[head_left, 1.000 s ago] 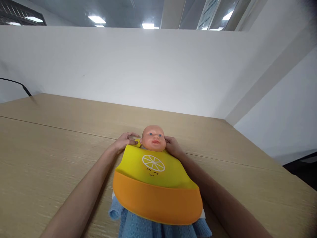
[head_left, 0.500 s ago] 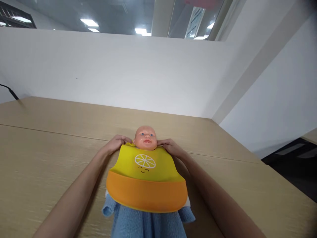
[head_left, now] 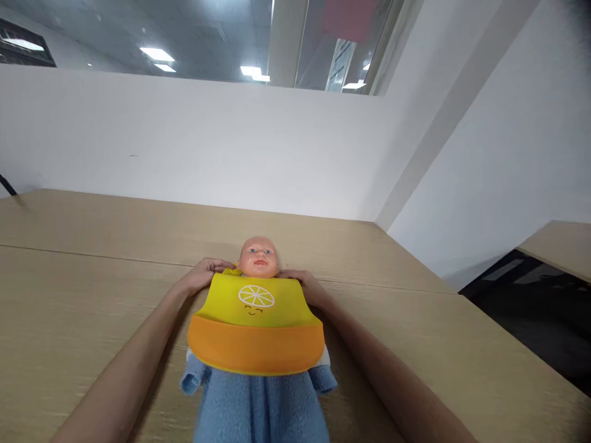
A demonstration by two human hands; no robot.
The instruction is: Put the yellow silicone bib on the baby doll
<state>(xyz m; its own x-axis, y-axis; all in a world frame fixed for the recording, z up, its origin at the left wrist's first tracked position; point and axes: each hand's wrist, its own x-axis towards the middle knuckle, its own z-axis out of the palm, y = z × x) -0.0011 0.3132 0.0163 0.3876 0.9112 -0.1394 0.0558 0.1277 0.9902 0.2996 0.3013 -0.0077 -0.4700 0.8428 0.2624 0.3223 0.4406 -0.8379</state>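
A baby doll lies face up on the table, dressed in a fuzzy blue outfit. Over its chest is a yellow bib with an orange catch pocket and a printed citrus slice with a smiling face. My left hand has its fingers closed at the bib's neck strap, on the left of the doll's neck. On the other side, my right hand grips the bib's upper corner by the neck, its fingertips partly hidden. Whatever lies behind the neck is out of sight.
The wooden table has a seam running across it. A white wall with a window above borders its far side. Near the left edge a black cable shows. A dark opening is at the right.
The view has shifted, so the doll and both hands appear slightly farther left. The right hand's fingers have moved a little at the neck; both hands stay at the bib's top.
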